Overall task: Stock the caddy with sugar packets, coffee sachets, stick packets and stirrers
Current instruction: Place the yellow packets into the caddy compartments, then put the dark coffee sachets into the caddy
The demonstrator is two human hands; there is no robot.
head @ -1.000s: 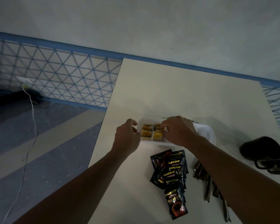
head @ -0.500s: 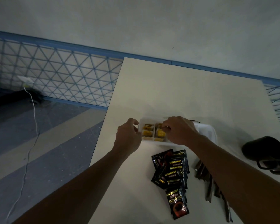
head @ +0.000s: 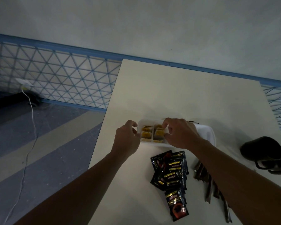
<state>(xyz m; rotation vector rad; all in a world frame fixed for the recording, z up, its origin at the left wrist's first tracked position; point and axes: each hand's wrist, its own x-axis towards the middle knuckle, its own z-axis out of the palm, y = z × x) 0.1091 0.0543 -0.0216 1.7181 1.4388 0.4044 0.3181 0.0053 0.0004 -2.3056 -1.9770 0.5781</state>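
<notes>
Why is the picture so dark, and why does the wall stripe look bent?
In the head view the room is dimly lit, so the black coffee sachets and the mug lose detail; the yellow packets in the caddy look soft. The wide-angle lens bends the blue wall stripe.

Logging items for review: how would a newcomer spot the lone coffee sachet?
On the cream table, below the white caddy, lies a fan of black sachets. The lone coffee sachet lies nearest the camera, apart, showing a red cup picture.
</notes>
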